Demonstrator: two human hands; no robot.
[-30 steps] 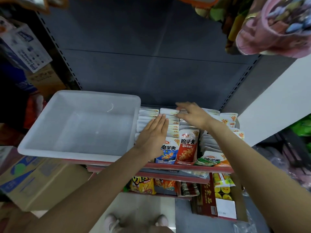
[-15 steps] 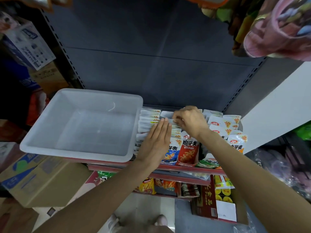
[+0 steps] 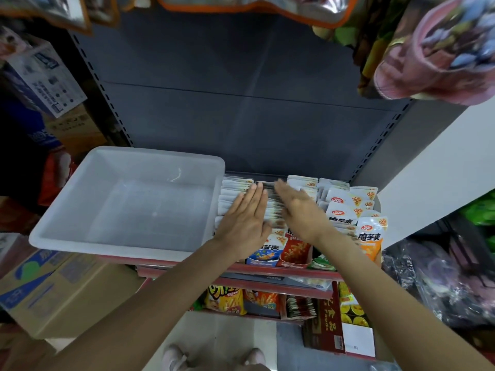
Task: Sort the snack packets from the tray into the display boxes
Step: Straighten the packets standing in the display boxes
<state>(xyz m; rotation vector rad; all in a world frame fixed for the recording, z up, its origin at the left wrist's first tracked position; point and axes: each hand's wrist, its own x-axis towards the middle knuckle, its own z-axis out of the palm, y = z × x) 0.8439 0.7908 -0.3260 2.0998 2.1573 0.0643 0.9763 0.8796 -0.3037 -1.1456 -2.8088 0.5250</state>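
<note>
A white plastic tray (image 3: 80,238) sits on the shelf at the left, with nothing inside it. To its right stand rows of snack packets in display boxes: a blue-fronted row (image 3: 263,254), a red-fronted row (image 3: 296,251) and orange-and-white packets (image 3: 369,236) at the right. My left hand (image 3: 245,222) lies flat with straight fingers on the leftmost rows of packets. My right hand (image 3: 300,207) rests flat with extended fingers on the middle rows, slightly blurred. Neither hand holds a packet.
The red shelf edge (image 3: 241,269) runs below the packets; a lower shelf holds yellow chip bags (image 3: 225,299) and a dark red box (image 3: 325,322). Cardboard cartons (image 3: 51,287) stand at the left. Bags (image 3: 428,49) hang overhead at the right. A grey back panel (image 3: 241,103) closes the shelf.
My right hand uncurled from the packet tops and now lies flat over the middle rows. My left hand slid a little further back along its rows.
</note>
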